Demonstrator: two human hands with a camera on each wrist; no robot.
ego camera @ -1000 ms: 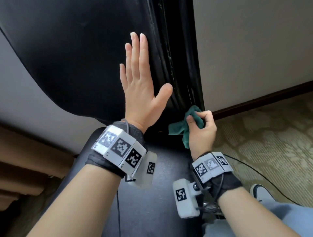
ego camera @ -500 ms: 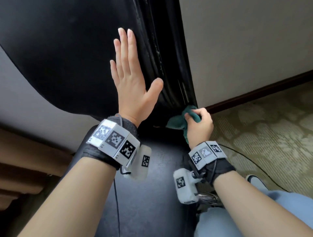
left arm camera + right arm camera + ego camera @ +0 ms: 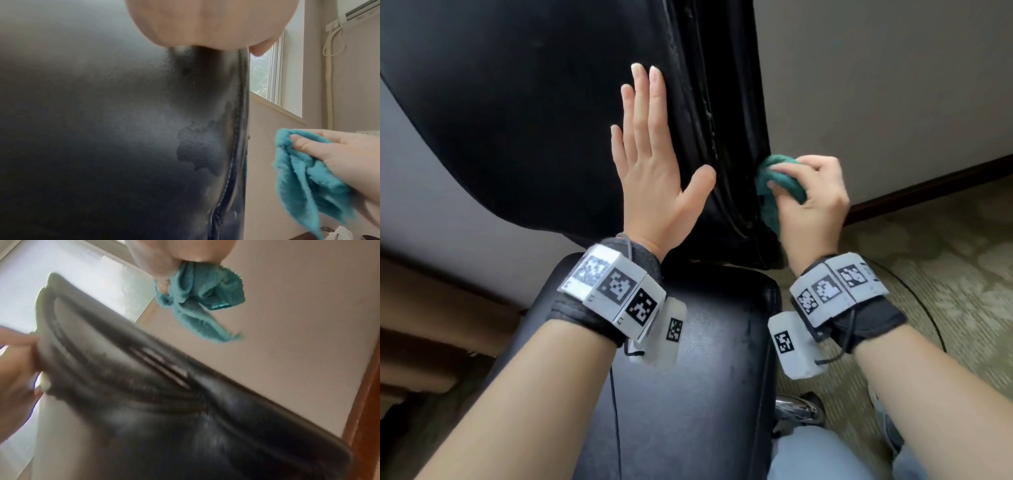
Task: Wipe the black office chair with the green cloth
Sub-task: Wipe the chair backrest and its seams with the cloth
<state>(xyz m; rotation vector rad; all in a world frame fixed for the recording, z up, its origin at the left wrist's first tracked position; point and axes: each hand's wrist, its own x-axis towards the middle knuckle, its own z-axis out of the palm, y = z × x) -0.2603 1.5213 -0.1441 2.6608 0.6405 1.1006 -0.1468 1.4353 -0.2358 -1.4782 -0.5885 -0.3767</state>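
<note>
Head view: the black office chair fills the upper left and centre of the frame, its backrest upright and its seat running down to the bottom edge. The left hand lies flat against the backrest at frame centre, fingers straight and together, thumb spread toward the stitched side seam; it holds nothing. The right hand, right of centre, curls its fingers and thumb round the bunched green cloth, which sits at the backrest's right edge; contact with the edge cannot be confirmed here. Patterned carpet and a dark skirting board occupy the right side, below a pale wall.

Left wrist view: the cloth hangs at lower right, pinched by the right hand, with a strip of wall showing between it and the chair edge. A dull patch marks the backrest surface at centre. A window appears at upper right.

Right wrist view: blurred; the cloth dangles from the hand at top centre, above the chair's rim.
</note>
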